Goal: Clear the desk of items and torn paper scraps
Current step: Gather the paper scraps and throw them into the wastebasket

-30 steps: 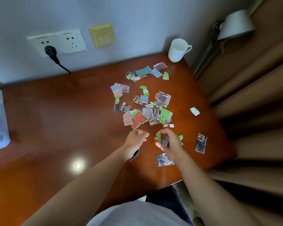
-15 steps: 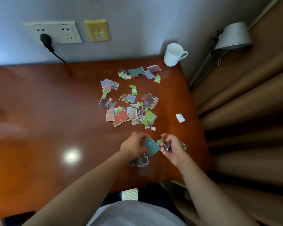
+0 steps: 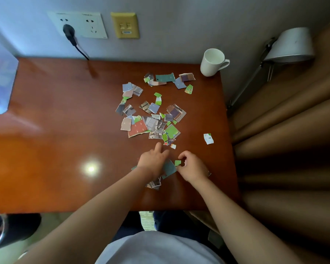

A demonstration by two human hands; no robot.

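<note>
Head view.
Gathered scraps (image 3: 153,184): photo and teal pieces, showing under and behind the left hand (image 3: 152,162). Its fingers stretch forward, and whether it grips them cannot be told.
Right hand (image 3: 191,165): curled, pinching a green scrap (image 3: 178,162), just beside the left hand.
Main pile (image 3: 154,122): loose on the counter (image 3: 65,149), straight ahead of the left hand, which is the nearer hand. Judged the next reach.
Stray white scrap (image 3: 208,138): ahead and outward of the right hand, apart from the pile.
Far row of scraps (image 3: 168,79), then mug (image 3: 212,62): well beyond both hands, by the wall.
</note>
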